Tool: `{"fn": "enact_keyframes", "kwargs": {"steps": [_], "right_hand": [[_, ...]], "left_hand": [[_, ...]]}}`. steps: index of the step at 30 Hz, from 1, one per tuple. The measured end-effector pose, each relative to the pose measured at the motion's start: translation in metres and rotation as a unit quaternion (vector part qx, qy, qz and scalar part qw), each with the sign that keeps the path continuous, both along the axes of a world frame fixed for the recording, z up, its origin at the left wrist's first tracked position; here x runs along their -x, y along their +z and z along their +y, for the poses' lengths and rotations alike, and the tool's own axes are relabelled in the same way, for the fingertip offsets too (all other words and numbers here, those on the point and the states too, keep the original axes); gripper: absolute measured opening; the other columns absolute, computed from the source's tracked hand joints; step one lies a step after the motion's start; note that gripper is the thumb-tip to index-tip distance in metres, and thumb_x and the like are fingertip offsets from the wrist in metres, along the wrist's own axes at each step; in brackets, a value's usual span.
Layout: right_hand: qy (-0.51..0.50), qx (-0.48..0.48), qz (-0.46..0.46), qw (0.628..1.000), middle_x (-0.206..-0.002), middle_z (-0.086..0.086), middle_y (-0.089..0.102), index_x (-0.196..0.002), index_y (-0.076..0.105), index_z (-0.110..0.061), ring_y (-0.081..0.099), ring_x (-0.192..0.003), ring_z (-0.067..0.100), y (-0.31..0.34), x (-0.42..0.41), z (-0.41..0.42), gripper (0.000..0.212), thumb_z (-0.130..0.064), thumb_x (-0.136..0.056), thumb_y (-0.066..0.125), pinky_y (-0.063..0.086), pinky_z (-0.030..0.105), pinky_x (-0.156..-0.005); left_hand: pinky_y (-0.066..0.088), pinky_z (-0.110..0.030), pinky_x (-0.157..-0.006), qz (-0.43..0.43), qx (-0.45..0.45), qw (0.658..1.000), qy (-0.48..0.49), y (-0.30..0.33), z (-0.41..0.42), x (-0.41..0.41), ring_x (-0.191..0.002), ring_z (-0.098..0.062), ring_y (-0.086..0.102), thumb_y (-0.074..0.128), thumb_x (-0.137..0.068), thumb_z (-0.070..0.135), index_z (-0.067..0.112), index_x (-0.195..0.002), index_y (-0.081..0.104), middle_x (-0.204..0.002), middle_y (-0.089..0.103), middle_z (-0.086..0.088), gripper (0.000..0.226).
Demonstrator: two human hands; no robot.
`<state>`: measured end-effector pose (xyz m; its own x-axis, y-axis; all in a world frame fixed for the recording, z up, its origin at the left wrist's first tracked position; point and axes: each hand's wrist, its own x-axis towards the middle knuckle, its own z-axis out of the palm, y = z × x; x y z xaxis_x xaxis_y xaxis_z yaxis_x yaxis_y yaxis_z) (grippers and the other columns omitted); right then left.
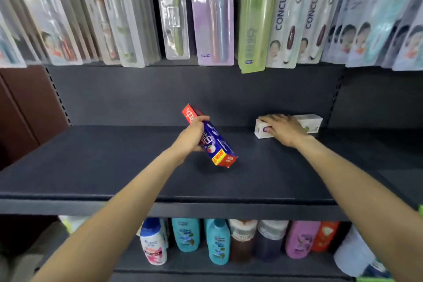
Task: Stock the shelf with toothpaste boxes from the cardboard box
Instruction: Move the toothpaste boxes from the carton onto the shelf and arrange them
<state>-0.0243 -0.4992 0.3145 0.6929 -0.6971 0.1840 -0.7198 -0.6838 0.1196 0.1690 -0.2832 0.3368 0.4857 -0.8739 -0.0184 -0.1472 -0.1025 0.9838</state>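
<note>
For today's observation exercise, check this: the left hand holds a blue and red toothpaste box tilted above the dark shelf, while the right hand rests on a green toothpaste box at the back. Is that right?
One detail is wrong. In the head view the right hand rests on a white toothpaste box, not a green one. The rest stands: the left hand holds the blue and red toothpaste box tilted above the dark shelf.

The word "CONCU" ran lengthwise in dark letters on two white toothbrush packs hanging side by side above the shelf, while the white characters on the red and blue toothpaste box and the print on the bottles below were too blurred to read.
</note>
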Motion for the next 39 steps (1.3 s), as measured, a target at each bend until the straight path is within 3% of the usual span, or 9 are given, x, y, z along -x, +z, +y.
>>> {"fn": "enact_keyframes", "kwargs": {"steps": [3,7,9,12,19,24,30,35,39], "right_hand": [[-0.068,-0.002,-0.026,0.997,-0.159,0.002,0.012,-0.150,0.018,-0.026,0.009,-0.146,0.024,0.000,-0.003,0.007,0.051,-0.021,-0.101,0.033,0.011,0.045,-0.116],[0.083,-0.237,-0.337,0.907,-0.137,-0.002,0.046,-0.141,0.037,-0.030,0.046,-0.122,0.015,0.020,0.001,0.074,0.045,-0.039,-0.098,0.043,0.034,0.024,-0.097],[0.161,-0.249,-0.268,0.917,-0.129,-0.011,0.049,-0.140,0.032,-0.041,0.052,-0.111,0.007,0.024,-0.003,0.112,0.059,-0.050,-0.087,0.057,0.039,0.023,-0.088],[0.135,-0.016,-0.123,0.983,-0.123,-0.007,0.053,-0.140,0.031,-0.036,0.055,-0.107,0.017,0.013,-0.019,0.119,0.068,-0.042,-0.083,0.066,0.044,0.033,-0.078],[0.125,0.018,-0.180,0.975,-0.121,0.001,0.055,-0.124,0.050,-0.022,0.056,-0.105,0.026,0.027,-0.056,0.072,0.033,-0.022,-0.091,0.053,0.046,0.038,-0.079],[0.119,0.009,-0.164,0.979,-0.129,0.003,0.051,-0.128,0.049,-0.018,0.051,-0.114,0.026,0.018,-0.084,0.048,0.033,-0.021,-0.095,0.047,0.045,0.040,-0.090],[0.044,0.067,-0.002,0.997,-0.144,0.005,0.040,-0.144,0.035,-0.018,0.033,-0.133,0.025,-0.001,-0.085,0.034,0.047,-0.012,-0.097,0.037,0.035,0.037,-0.104],[0.097,0.060,-0.160,0.981,-0.139,0.001,0.048,-0.138,0.045,-0.019,0.041,-0.128,0.023,-0.001,-0.046,0.089,0.041,-0.023,-0.097,0.045,0.033,0.036,-0.106],[0.129,0.010,-0.284,0.950,-0.114,-0.006,0.062,-0.119,0.060,-0.022,0.055,-0.105,0.017,-0.015,0.004,0.156,0.028,-0.027,-0.094,0.047,0.049,0.039,-0.085]], "left_hand": [[0.056,-0.024,-0.073,-0.038,-0.035,0.998,-0.045,-0.005,-0.008,-0.006,-0.106,-0.018,0.056,0.034,-0.087,-0.002,0.025,-0.130,0.040,-0.123,0.050,-0.006,0.051],[0.052,-0.023,-0.079,-0.097,-0.046,0.992,-0.064,-0.010,-0.021,-0.012,-0.088,-0.016,0.057,0.049,-0.080,-0.004,0.018,-0.136,0.036,-0.106,0.053,-0.007,0.062],[0.048,-0.026,-0.080,-0.169,-0.059,0.981,-0.069,-0.010,-0.029,-0.014,-0.083,-0.016,0.055,0.059,-0.079,0.001,0.016,-0.134,0.036,-0.100,0.055,-0.005,0.062],[0.043,-0.026,-0.078,-0.271,-0.055,0.958,-0.072,-0.009,-0.037,-0.014,-0.087,-0.016,0.055,0.068,-0.079,0.012,0.014,-0.131,0.038,-0.107,0.060,-0.007,0.060],[0.045,-0.032,-0.070,-0.662,-0.074,0.743,0.071,-0.001,-0.056,-0.040,-0.091,-0.025,0.066,0.050,-0.087,0.057,0.017,-0.120,0.046,-0.088,0.071,-0.003,0.052],[0.042,-0.032,-0.068,-0.685,-0.094,0.718,0.078,0.001,-0.075,-0.064,-0.093,-0.028,0.065,0.048,-0.089,0.055,0.016,-0.123,0.046,-0.096,0.070,-0.006,0.051],[0.044,-0.036,-0.079,-0.609,-0.129,0.782,0.039,-0.012,-0.072,-0.071,-0.105,-0.034,0.059,0.050,-0.090,0.029,0.019,-0.134,0.040,-0.116,0.063,-0.012,0.046],[0.046,-0.034,-0.078,-0.592,-0.047,0.804,0.015,-0.016,-0.016,-0.053,-0.102,-0.031,0.061,0.051,-0.088,0.034,0.025,-0.117,0.058,-0.109,0.066,-0.002,0.030],[0.050,-0.029,-0.073,-0.668,0.165,0.724,-0.042,-0.021,0.040,-0.014,-0.093,-0.018,0.064,0.052,-0.087,0.034,0.024,-0.108,0.065,-0.097,0.070,0.005,0.027]]}}
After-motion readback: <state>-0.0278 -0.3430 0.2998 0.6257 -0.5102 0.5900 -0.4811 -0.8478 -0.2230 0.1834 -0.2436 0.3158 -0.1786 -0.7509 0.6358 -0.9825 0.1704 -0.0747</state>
